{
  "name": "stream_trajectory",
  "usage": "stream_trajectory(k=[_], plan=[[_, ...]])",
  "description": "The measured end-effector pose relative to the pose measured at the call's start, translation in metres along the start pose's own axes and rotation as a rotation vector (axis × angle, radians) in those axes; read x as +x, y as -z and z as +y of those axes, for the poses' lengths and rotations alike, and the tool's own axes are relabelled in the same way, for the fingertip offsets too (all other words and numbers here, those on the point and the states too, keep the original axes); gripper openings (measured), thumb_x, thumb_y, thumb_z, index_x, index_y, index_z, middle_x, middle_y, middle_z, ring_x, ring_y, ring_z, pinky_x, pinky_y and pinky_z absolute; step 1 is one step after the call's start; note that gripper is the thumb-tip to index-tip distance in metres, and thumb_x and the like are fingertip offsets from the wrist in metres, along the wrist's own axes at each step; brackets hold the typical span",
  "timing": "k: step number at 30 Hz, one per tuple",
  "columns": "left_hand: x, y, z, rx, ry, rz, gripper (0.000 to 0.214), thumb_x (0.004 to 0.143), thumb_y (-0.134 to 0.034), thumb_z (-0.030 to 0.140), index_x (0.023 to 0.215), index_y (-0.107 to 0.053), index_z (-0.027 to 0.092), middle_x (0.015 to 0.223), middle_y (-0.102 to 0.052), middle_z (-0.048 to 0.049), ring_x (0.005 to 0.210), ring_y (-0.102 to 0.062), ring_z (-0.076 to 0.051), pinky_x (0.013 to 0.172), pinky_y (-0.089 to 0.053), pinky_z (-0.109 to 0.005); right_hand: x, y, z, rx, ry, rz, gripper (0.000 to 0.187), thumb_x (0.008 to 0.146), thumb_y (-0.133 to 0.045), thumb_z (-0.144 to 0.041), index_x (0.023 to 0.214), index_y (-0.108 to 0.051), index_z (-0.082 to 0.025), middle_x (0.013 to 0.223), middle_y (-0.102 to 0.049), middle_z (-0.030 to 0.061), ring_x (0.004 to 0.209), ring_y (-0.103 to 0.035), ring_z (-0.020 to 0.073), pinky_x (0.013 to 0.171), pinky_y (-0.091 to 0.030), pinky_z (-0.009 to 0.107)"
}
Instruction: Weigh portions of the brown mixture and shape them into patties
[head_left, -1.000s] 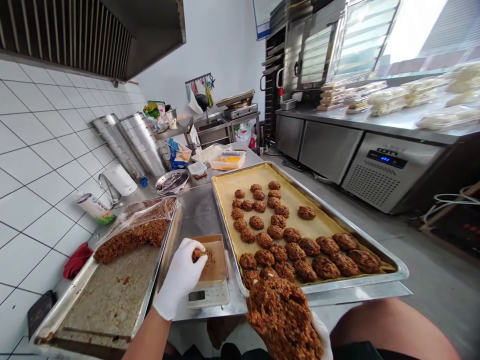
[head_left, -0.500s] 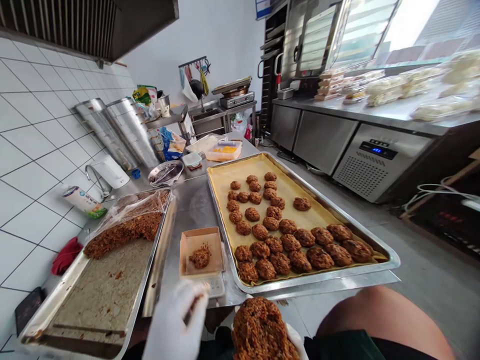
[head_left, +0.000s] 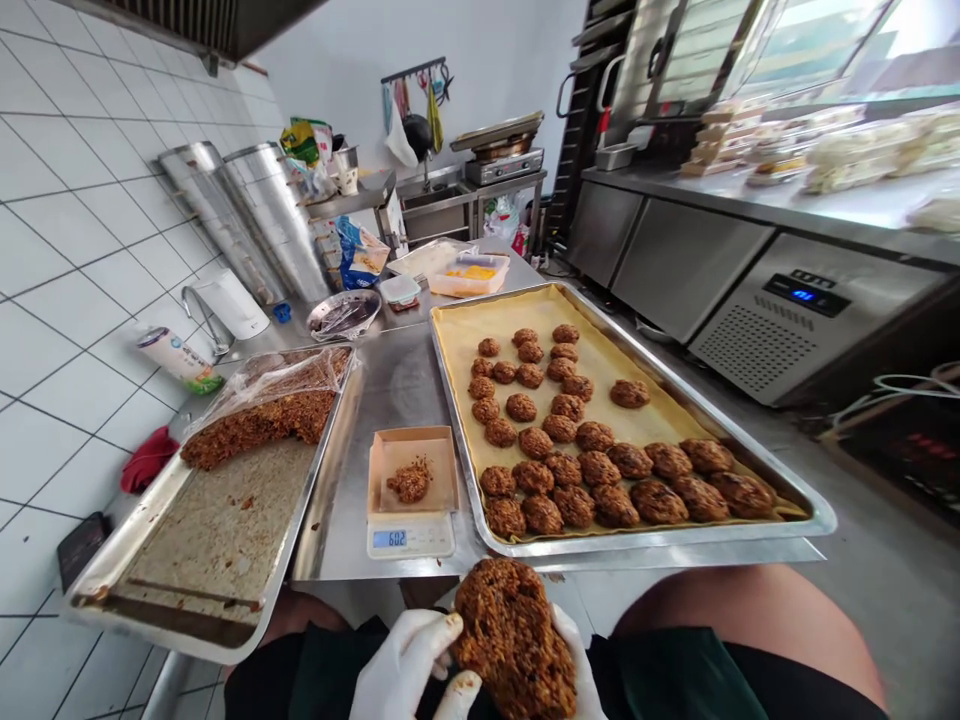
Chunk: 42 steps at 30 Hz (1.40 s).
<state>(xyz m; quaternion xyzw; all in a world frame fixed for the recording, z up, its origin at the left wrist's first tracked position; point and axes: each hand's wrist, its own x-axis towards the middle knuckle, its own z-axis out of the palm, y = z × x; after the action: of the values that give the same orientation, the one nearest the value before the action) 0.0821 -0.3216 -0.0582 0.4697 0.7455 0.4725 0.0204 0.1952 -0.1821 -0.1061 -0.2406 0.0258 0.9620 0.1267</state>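
Both gloved hands are close to my body at the bottom of the view. My left hand [head_left: 405, 665] in a white glove presses its fingers against a large lump of dark brown oat-and-fruit cookie mixture [head_left: 514, 640]. My right hand [head_left: 577, 670], also gloved, cups that lump from the far side. A small portion of mixture [head_left: 409, 481] lies in a brown paper tray [head_left: 412, 470] on a digital kitchen scale [head_left: 411, 537], whose display reads about 602. The scale sits a short way beyond my hands.
To the right, a steel baking tray [head_left: 622, 400] lined with parchment holds several rows of cookie mounds. To the left, a steel tray [head_left: 217, 540] holds more mixture under plastic film. Beyond are a steel table [head_left: 397, 385], small containers, a tiled wall and steel refrigerated counters.
My left hand has moved back from the paper tray to the large lump. The small portion now lies in the tray, and the scale display shows. The view has tilted slightly.
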Motion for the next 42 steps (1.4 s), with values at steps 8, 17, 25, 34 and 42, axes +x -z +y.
stream_trajectory(k=[8,17,25,34,42], plan=[[0.007,0.0,0.007,-0.03,0.016,-0.049,0.022,0.094,-0.06,0.034,0.113,-0.068,0.026,0.102,-0.073,-0.0056,0.066,-0.069,-0.014,0.067,-0.061,-0.023,-0.006,0.001,0.005,-0.008,0.077,-0.04,0.05,0.072,-0.078,-0.055,0.1,-0.079,-0.013,0.107,-0.081,0.0135,0.104,-0.074,0.0284,0.11,-0.044,0.045],[0.018,-0.004,0.012,0.089,0.008,-0.091,0.017,0.087,-0.05,0.016,0.092,-0.064,0.024,0.082,-0.07,-0.0009,0.06,-0.067,-0.011,0.057,-0.055,-0.017,-0.003,0.009,0.005,0.04,0.109,-0.064,0.031,0.07,-0.084,-0.039,0.094,-0.081,-0.021,0.104,-0.082,0.0079,0.098,-0.076,0.0256,0.098,-0.054,0.038],[0.027,0.008,0.012,-0.004,0.111,-0.097,0.016,0.088,-0.055,0.017,0.094,-0.068,0.024,0.089,-0.071,-0.0034,0.072,-0.068,-0.015,0.065,-0.058,-0.022,-0.001,0.005,0.004,0.076,0.068,-0.116,0.038,0.071,-0.084,-0.041,0.1,-0.08,-0.017,0.108,-0.08,0.0116,0.101,-0.076,0.0267,0.1,-0.053,0.041],[0.016,0.012,0.003,0.075,0.081,-0.234,0.018,0.093,-0.062,0.032,0.108,-0.069,0.028,0.095,-0.073,-0.0018,0.054,-0.061,-0.011,0.052,-0.054,-0.018,-0.001,0.007,0.005,0.08,0.101,-0.148,0.042,0.074,-0.081,-0.045,0.103,-0.079,-0.015,0.111,-0.08,0.0121,0.104,-0.074,0.0261,0.1,-0.051,0.039],[0.025,0.008,0.02,0.044,0.177,-0.185,0.015,0.079,-0.061,0.015,0.085,-0.07,0.025,0.071,-0.068,0.0015,0.059,-0.063,-0.014,0.06,-0.053,-0.021,-0.005,0.006,0.007,0.057,0.123,-0.079,0.035,0.071,-0.083,-0.042,0.097,-0.079,-0.019,0.105,-0.082,0.0092,0.099,-0.076,0.0258,0.099,-0.052,0.041]])
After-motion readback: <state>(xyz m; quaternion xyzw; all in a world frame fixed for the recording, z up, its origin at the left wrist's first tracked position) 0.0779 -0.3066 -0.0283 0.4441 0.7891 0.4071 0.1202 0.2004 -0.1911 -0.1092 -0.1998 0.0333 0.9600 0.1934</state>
